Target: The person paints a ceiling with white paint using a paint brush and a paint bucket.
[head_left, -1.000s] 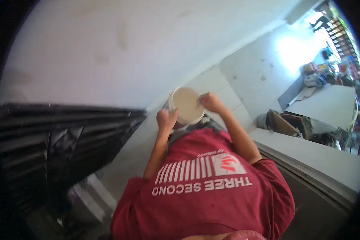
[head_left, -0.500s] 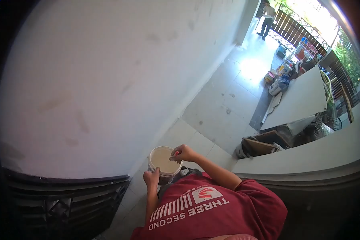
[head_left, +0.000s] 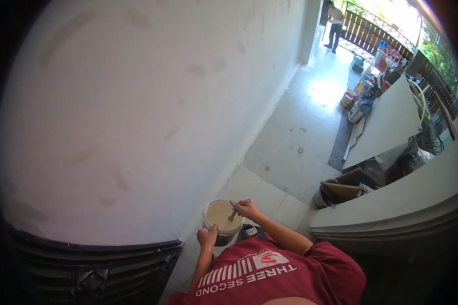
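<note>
My left hand (head_left: 207,237) is closed on the near-left rim of a white bucket (head_left: 223,229), thumb over the edge. Inside is a smooth beige mixture (head_left: 219,212). Over the bucket's right side, my right hand (head_left: 246,207) grips a small red-handled tool. The tool's flat, brownish end (head_left: 232,217) points down at the mixture; whether it is a putty knife or a brush, I cannot tell. The bucket is close in front of my body, its lower part darker.
A white wall (head_left: 137,127) with brownish patches rises on the left, above a black metal grille (head_left: 91,274). Tiled floor (head_left: 285,147) stretches ahead. Boards (head_left: 387,127), buckets and clutter line the right side. Another person (head_left: 334,28) stands far off near a wooden fence (head_left: 374,35).
My right hand has lifted and tilted the tool, so its flat end now shows above the mixture. The view has shifted, putting bucket and hands lower and further right in frame.
</note>
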A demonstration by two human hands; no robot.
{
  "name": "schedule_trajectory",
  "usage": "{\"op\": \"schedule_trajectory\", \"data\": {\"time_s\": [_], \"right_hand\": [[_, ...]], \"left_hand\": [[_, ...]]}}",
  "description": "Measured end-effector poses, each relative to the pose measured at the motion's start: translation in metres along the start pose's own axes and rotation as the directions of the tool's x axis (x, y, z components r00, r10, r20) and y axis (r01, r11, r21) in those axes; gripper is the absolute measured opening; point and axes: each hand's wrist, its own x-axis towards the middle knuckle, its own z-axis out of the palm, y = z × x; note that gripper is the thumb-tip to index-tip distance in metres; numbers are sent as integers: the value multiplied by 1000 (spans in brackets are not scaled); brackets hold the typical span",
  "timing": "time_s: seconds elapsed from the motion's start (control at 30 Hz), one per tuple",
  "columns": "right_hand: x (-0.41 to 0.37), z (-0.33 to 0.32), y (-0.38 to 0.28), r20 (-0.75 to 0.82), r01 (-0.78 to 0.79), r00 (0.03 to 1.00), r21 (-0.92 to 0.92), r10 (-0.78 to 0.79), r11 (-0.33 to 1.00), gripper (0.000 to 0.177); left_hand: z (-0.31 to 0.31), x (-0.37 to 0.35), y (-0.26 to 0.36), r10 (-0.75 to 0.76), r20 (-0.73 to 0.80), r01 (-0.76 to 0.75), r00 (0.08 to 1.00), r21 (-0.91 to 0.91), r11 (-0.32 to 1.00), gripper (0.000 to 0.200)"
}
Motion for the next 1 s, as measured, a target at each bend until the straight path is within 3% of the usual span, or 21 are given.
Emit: {"op": "schedule_trajectory", "data": {"time_s": [0.13, 0.27, 0.33, 0.47, 0.53, 0.77, 0.83, 1.0], "right_hand": [[-11, 2, 17, -73, -109, 991, 84, 115, 990, 53], [-23, 5, 51, -69, -215, 966, 330, 250, 919, 53], [-38, 1, 49, -72, -215, 964, 358, 256, 909, 52], [-46, -8, 47, -9, -238, 965, 388, 261, 891, 51], [-44, -11, 54, 8, -206, 976, 362, 218, 909, 46], [-39, -52, 55, 37, -138, 990, 369, 134, 919, 38], [-40, -76, 48, -4, -78, 996, 473, 90, 878, 37], [-47, -133, 18, -144, 74, 989, 623, 21, 779, 31]], "left_hand": [[1, 0, -14, 29, 70, -31, 997, 29, 999, 59], [3, 5, -29, -21, 113, 19, 993, 14, 1000, 58], [8, 18, -36, -95, 121, 99, 988, -28, 995, 59], [6, 23, -22, -114, 171, 113, 979, 21, 993, 61], [2, 18, -4, -99, 237, 89, 966, 54, 995, 62], [18, 11, 36, 57, 156, -73, 986, 101, 992, 63], [23, 12, 59, 126, 103, -138, 987, 128, 982, 62], [19, 3, 136, 221, 152, -235, 964, 85, 968, 60]]}}
